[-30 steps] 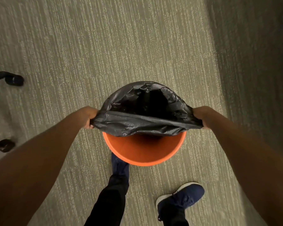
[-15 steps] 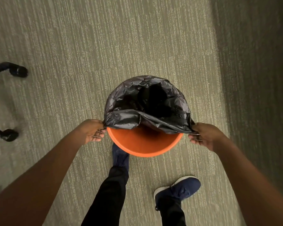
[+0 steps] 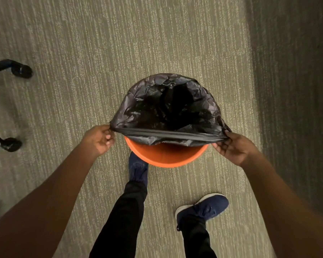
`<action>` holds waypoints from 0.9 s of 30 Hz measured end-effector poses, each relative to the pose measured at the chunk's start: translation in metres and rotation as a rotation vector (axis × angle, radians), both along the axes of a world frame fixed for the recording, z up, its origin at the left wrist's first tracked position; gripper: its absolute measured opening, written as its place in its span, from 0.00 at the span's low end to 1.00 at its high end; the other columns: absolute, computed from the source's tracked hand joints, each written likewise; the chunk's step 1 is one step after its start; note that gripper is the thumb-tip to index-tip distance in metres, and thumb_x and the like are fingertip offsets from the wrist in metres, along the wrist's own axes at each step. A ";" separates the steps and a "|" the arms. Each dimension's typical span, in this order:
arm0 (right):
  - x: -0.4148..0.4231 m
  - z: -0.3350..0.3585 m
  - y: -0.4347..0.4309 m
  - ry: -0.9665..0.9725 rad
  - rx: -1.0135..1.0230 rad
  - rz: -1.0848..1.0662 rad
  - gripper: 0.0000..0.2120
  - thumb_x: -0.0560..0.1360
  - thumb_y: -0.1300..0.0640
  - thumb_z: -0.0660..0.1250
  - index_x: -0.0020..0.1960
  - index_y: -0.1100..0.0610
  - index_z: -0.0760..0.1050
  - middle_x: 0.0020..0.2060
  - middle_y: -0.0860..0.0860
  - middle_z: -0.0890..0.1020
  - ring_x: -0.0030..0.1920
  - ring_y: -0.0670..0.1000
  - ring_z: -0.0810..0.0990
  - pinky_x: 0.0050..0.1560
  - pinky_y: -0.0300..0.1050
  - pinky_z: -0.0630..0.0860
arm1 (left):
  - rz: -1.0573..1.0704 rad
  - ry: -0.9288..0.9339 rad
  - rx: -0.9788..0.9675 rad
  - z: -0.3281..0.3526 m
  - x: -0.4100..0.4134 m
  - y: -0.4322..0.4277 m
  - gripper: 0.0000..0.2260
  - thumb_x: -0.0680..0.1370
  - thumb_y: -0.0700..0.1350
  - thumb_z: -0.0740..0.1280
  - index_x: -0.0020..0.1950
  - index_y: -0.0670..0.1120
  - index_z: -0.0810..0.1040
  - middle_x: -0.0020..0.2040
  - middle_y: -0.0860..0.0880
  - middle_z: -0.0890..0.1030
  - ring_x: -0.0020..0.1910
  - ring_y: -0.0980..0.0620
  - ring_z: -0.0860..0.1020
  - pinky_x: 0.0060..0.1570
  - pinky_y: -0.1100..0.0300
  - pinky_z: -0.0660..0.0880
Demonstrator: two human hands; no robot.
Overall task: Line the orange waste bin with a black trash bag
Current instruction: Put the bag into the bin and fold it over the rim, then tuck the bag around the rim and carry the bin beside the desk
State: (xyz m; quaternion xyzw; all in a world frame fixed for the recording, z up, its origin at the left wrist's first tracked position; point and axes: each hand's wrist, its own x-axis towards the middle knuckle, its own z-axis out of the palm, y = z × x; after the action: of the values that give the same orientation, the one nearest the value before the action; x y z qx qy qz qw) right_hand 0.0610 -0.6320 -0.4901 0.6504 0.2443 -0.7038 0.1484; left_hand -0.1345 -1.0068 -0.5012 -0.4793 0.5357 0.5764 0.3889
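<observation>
An orange waste bin (image 3: 166, 157) stands on the carpet in front of my feet. A black trash bag (image 3: 168, 108) sits inside it, its mouth folded over the far rim and both sides. The bag's near edge is stretched in a taut straight band across the opening, above the bare near rim. My left hand (image 3: 99, 140) pinches that edge at the bin's left side. My right hand (image 3: 233, 146) pinches it at the right side. The bin's near inner wall shows orange below the band.
Black chair legs with casters (image 3: 21, 70) (image 3: 9, 144) stand at the far left. My two dark blue shoes (image 3: 138, 168) (image 3: 203, 207) are just behind the bin. A darker strip of carpet (image 3: 291, 108) runs along the right.
The slack near edge of the bag has been pulled tight between my hands, which have spread slightly outward and keep their grip at the bin's sides.
</observation>
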 end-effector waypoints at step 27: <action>0.022 -0.045 -0.056 -0.114 0.521 1.141 0.09 0.72 0.62 0.70 0.37 0.52 0.74 0.38 0.59 0.82 0.39 0.57 0.78 0.44 0.50 0.76 | -1.221 0.068 -0.260 -0.021 0.086 0.029 0.08 0.76 0.41 0.72 0.54 0.44 0.80 0.45 0.43 0.85 0.34 0.51 0.79 0.29 0.63 0.71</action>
State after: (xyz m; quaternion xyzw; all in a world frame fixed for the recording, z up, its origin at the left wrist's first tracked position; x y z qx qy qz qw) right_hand 0.0832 -0.6884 -0.5348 0.4691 0.7078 -0.3955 0.3500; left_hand -0.0490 -0.9780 -0.5218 -0.1115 0.7908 0.1954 0.5693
